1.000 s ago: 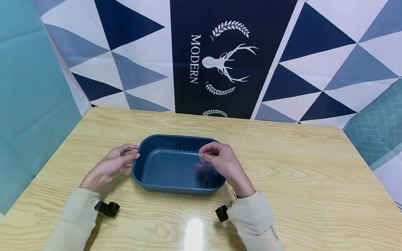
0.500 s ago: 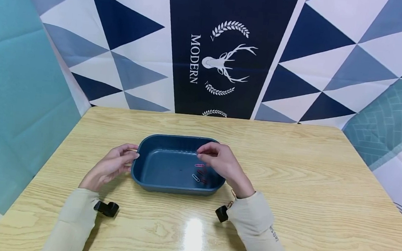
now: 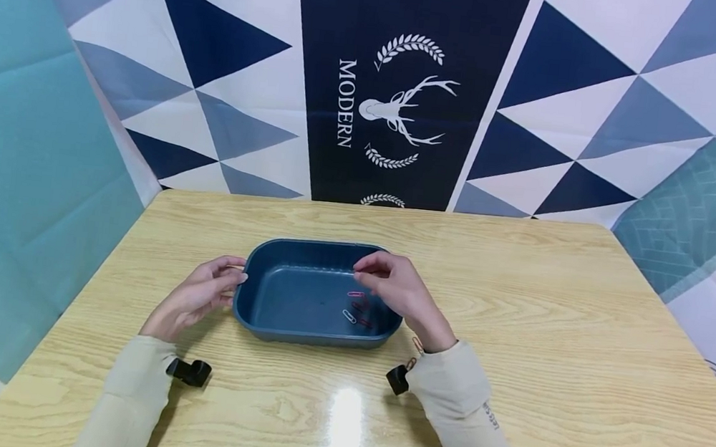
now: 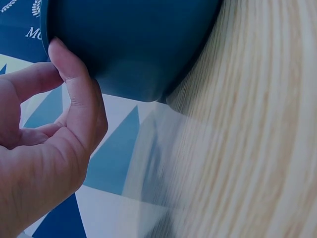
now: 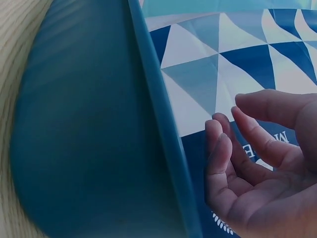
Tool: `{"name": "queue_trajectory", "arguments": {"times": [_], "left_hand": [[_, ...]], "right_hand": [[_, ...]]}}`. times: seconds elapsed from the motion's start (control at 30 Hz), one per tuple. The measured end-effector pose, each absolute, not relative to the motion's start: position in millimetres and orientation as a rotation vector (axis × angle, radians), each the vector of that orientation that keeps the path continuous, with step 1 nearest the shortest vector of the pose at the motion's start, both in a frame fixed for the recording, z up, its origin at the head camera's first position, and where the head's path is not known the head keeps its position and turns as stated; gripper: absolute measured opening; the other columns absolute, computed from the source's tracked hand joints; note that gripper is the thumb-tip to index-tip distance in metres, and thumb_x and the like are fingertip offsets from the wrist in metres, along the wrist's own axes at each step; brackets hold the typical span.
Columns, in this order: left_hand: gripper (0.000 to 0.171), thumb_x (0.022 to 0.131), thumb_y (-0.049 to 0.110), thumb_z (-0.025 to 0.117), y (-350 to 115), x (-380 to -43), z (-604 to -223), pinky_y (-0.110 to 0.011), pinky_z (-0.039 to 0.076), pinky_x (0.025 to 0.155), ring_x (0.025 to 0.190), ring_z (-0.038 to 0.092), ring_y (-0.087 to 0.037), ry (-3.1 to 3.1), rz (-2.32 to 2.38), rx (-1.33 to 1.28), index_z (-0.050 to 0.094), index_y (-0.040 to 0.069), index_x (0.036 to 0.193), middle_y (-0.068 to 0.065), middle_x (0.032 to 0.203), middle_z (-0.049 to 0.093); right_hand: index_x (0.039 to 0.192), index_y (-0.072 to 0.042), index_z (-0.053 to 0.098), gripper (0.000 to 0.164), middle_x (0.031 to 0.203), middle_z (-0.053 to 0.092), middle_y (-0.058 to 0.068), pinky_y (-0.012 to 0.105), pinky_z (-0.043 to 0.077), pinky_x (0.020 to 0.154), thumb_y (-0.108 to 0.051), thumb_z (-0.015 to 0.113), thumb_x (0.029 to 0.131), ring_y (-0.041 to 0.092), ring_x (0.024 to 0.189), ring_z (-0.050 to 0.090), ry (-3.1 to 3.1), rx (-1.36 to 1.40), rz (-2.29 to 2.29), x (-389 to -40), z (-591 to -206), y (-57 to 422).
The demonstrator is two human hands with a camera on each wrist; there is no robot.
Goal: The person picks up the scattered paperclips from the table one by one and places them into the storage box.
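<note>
A few paper clips lie loose on the floor of the tub [image 3: 286, 296], toward its right end: a pink clip [image 3: 355, 294], a white clip [image 3: 349, 316] and some dark red clips [image 3: 358, 306]. Above them hangs the right hand [image 3: 396, 285], thumb and fingertips slightly apart in the right wrist view, with nothing visible between them. The left hand [image 3: 196, 296] steadies the tub's left end, its thumb at the rim and its fingers curled against the outer wall. Outside, two orange clips [image 3: 411, 363] lie on the table [image 3: 520, 289], partly hidden by the right wrist.

The step in hand seems to be putting clips into the tub one by one, with a release apparently just made. The next move would call for taking the right hand back over the near rim and pinching an orange clip, while the left hand keeps the tub steady.
</note>
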State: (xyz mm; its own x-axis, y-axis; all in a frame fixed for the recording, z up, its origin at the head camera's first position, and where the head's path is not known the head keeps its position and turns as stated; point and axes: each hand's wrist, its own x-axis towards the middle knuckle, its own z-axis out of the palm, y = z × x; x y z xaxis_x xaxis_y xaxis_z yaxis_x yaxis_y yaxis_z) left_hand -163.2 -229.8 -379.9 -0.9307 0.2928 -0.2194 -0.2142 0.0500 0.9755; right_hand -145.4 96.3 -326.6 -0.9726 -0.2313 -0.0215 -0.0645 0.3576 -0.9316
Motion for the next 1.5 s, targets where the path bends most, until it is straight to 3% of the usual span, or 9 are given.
{"name": "queue_trajectory", "arguments": {"times": [0.17,0.3,0.47,0.87,1.17,1.5], "left_hand": [[0.044,0.101,0.01,0.05,-232,-163,-379,-0.023,0.052,0.063,0.076,0.057,-0.009,1.966,1.949,0.082,0.032,-0.009,0.137,-0.005,0.099,0.054],[0.042,0.101,0.009,0.049,-233,-164,-379,-0.023,0.052,0.063,0.076,0.057,-0.009,1.969,1.959,0.081,0.033,-0.008,0.136,-0.005,0.099,0.054],[0.041,0.101,0.008,0.049,-231,-164,-380,-0.023,0.052,0.062,0.075,0.056,-0.009,1.964,1.954,0.077,0.033,-0.008,0.136,-0.005,0.098,0.054],[0.039,0.102,0.006,0.047,-229,-167,-383,-0.023,0.052,0.064,0.075,0.057,-0.009,1.952,1.965,0.057,0.033,-0.006,0.136,-0.005,0.099,0.053],[0.039,0.102,0.006,0.047,-230,-166,-382,-0.022,0.052,0.062,0.074,0.057,-0.009,1.956,1.967,0.066,0.033,-0.006,0.135,-0.004,0.098,0.054],[0.039,0.101,0.006,0.048,-230,-165,-383,-0.023,0.052,0.062,0.075,0.057,-0.009,1.955,1.972,0.077,0.034,-0.007,0.135,-0.004,0.097,0.055]], "right_hand": [[0.106,0.002,0.066,0.016,0.099,0.066,0.009,0.051,0.05,0.079,-0.008,0.064,0.093,0.031,0.09,0.06,2.497,-0.285,-1.644,-146,-324,97],[0.105,0.0,0.067,0.015,0.099,0.066,0.009,0.041,0.052,0.076,-0.008,0.065,0.092,0.023,0.087,0.061,2.545,-0.296,-1.606,-147,-321,100],[0.106,-0.001,0.068,0.015,0.101,0.066,0.01,0.032,0.049,0.073,-0.009,0.065,0.093,0.023,0.088,0.059,2.584,-0.289,-1.579,-147,-319,111],[0.11,0.004,0.063,0.022,0.101,0.064,0.014,0.036,0.049,0.076,-0.011,0.063,0.094,0.028,0.093,0.058,2.751,-0.234,-1.369,-148,-323,152],[0.11,0.007,0.061,0.026,0.096,0.065,0.013,0.032,0.049,0.07,-0.012,0.063,0.093,0.025,0.087,0.06,2.73,-0.189,-1.246,-143,-334,183],[0.108,0.008,0.06,0.027,0.088,0.062,0.008,0.031,0.05,0.067,-0.012,0.066,0.09,0.022,0.079,0.059,2.679,-0.113,-1.274,-138,-339,182]]}}
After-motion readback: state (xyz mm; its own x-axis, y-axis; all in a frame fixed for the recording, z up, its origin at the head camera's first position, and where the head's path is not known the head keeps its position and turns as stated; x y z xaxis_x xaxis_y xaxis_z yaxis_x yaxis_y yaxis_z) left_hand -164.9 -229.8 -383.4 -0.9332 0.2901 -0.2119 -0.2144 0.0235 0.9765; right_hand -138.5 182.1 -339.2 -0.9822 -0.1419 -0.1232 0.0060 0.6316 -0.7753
